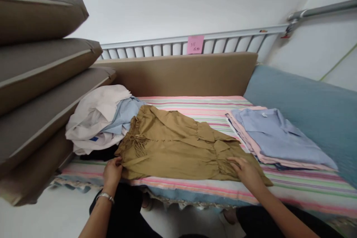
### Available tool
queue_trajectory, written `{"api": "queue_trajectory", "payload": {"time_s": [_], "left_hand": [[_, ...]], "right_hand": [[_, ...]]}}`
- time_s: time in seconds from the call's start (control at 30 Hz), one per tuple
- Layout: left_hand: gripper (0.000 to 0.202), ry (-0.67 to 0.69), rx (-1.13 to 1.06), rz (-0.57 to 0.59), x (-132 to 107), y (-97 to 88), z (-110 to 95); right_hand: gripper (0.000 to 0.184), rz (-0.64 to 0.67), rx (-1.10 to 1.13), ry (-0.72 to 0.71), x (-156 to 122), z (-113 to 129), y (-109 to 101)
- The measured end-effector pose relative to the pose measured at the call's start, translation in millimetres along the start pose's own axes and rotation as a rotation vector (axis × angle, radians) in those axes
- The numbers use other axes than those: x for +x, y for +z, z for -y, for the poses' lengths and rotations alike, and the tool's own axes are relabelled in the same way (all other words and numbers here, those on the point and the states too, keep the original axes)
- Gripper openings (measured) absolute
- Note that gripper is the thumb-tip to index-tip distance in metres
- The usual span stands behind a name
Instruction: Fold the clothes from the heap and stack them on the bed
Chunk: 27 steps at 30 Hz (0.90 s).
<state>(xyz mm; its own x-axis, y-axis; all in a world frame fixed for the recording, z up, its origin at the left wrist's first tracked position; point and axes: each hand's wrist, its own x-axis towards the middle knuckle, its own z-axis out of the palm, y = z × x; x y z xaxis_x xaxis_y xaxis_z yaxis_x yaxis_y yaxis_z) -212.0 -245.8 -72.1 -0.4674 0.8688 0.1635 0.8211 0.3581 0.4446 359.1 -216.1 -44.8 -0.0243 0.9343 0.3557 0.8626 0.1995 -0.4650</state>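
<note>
An olive-brown skirt (pixel 173 152) lies spread sideways, with its gathered waist and tie cord on the left and ruffled tiers toward the right. At the near corner of the waist, my left hand (pixel 113 173) has its fingers closed on the fabric edge. My right hand (pixel 245 171) rests on the ruffled lower part with fingers stretched out over the cloth. Beside the waist sits a loose heap of pale pink (pixel 95 115) and light blue clothes (pixel 122 113). To the right is a stack of folded clothes, a blue-grey shirt (pixel 279 134) on top.
Thick brown cushions (pixel 41 70) are piled at the left. A long brown cushion (pixel 178 76) leans against the radiator (pixel 161 49), which bears a pink note (pixel 195 44). A blue padded surface (pixel 306 96) lines the right side. Striped cloth (pixel 195 108) covers the seat.
</note>
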Motion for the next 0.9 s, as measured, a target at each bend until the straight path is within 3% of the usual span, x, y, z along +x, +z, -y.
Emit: {"api": "queue_trajectory", "payload": {"time_s": [0.2, 0.33, 0.43, 0.53, 0.63, 0.73, 0.8, 0.9], "left_hand": [[0.028, 0.010, 0.014, -0.029, -4.2, -2.3, -1.6], [0.030, 0.031, 0.000, -0.051, -7.3, -13.2, -2.3], [0.032, 0.152, 0.013, -0.187, -11.3, -19.3, -16.4], [0.035, 0.462, -0.036, -0.274, -22.7, -17.2, -56.6], [0.037, 0.770, -0.056, -0.163, -38.7, -6.5, -115.6], [0.046, 0.973, 0.008, -0.062, -49.7, 9.5, -168.9], [0.051, 1.063, 0.054, -0.009, -51.3, 24.9, -191.5], [0.062, 1.182, 0.112, 0.068, -48.6, 61.4, -203.4]], "right_hand": [[0.030, -0.081, 0.009, -0.031, 6.7, -5.3, -3.1], [0.028, 0.011, 0.034, 0.029, -4.9, -10.5, 12.5], [0.030, 0.069, 0.007, 0.056, -8.1, -9.9, 18.9], [0.032, 0.149, -0.066, 0.088, -4.2, -2.5, 10.7], [0.029, 0.165, -0.211, 0.102, 3.6, 10.4, -7.3], [0.032, 0.075, -0.311, 0.083, 13.7, 26.5, -26.0], [0.035, 0.053, -0.278, 0.059, 21.7, 39.0, -34.5], [0.033, 0.089, -0.179, 0.030, 37.8, 61.2, -35.3]]}}
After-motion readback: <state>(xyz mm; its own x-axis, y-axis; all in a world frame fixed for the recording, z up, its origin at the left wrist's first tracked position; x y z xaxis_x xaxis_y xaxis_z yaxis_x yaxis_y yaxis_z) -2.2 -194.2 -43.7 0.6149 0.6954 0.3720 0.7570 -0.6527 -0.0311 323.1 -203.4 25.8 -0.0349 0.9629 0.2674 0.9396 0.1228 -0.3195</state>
